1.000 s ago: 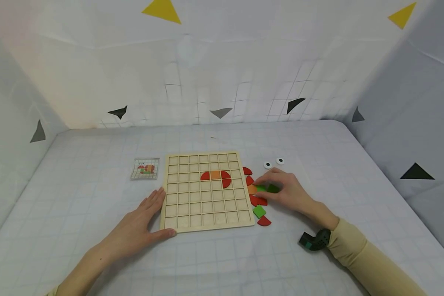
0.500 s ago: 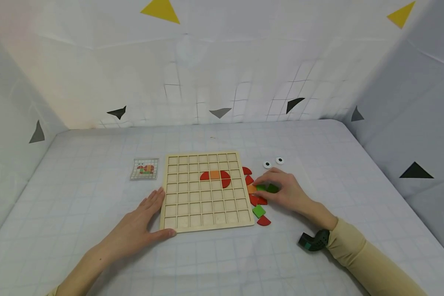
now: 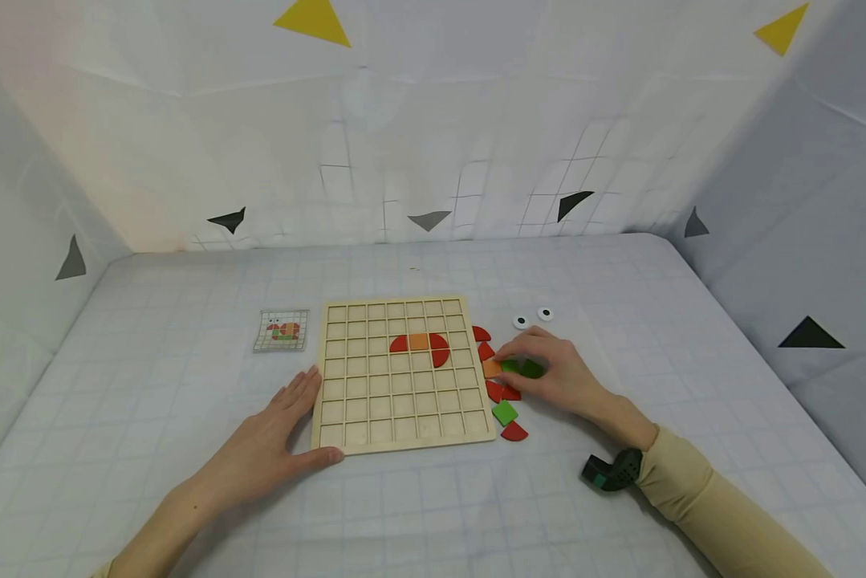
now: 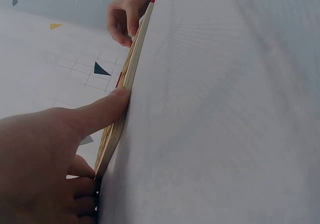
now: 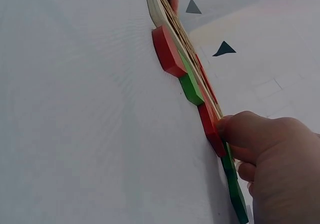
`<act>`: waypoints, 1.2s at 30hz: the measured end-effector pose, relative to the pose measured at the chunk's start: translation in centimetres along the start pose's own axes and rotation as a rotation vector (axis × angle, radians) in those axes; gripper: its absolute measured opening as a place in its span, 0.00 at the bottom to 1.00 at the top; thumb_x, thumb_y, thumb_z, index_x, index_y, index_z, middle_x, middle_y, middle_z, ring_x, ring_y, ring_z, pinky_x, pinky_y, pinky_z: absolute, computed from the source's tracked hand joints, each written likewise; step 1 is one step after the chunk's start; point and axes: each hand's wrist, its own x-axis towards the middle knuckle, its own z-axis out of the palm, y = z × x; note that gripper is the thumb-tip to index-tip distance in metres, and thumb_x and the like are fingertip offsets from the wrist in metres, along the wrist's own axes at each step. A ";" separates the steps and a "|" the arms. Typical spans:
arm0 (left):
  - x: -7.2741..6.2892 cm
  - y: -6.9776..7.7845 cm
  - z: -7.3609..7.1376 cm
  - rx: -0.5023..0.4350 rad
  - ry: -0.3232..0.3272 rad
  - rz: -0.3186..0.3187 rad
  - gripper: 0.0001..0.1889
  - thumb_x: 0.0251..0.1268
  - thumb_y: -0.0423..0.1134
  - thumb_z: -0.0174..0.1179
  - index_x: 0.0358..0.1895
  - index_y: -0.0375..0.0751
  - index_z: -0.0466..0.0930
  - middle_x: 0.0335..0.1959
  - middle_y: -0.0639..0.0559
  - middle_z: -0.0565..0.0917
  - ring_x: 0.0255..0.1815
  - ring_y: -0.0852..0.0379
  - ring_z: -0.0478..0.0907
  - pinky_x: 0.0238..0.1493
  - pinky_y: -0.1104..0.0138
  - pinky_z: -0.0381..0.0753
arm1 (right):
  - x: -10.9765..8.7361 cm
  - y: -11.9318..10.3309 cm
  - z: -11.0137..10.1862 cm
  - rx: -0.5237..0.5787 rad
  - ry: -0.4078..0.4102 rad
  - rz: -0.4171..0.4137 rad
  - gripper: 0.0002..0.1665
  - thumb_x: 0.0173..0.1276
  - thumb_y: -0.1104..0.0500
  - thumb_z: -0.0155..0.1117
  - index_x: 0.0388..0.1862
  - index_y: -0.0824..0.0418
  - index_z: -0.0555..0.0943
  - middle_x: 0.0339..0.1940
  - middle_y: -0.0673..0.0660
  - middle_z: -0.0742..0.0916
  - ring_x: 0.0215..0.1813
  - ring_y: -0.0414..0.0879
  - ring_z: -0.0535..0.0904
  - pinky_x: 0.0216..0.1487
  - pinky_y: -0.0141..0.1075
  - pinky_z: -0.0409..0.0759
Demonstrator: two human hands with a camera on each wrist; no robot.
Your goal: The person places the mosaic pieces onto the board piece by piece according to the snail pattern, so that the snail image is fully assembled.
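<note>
My left hand rests at the near left corner of a wooden grid board, fingers straight along its left side. Its thumb lies over the front edge, as the left wrist view also shows. On the board sit an orange square, a red quarter-round to its left and two red pieces to its right. Beside the right edge, my right hand pinches a green piece between thumb and fingertips. Another orange square and a dark green piece lie close by.
Several red pieces lie along the board's right edge, with a green square and a red quarter-round nearer me. Two eye discs lie behind the right hand. A picture card lies left of the board.
The green piece between my right fingertips has turned darker, with a slight shift of the fingers. My left hand and the pieces on the board stay put.
</note>
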 end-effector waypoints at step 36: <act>0.1 0.0 0.1 0.017 -0.004 -0.002 0.58 0.56 0.75 0.58 0.80 0.40 0.49 0.82 0.47 0.51 0.81 0.40 0.48 0.70 0.36 0.61 | 2.5 -2.1 0.5 0.055 0.037 0.023 0.17 0.57 0.60 0.79 0.46 0.52 0.87 0.41 0.46 0.88 0.47 0.46 0.80 0.49 0.43 0.81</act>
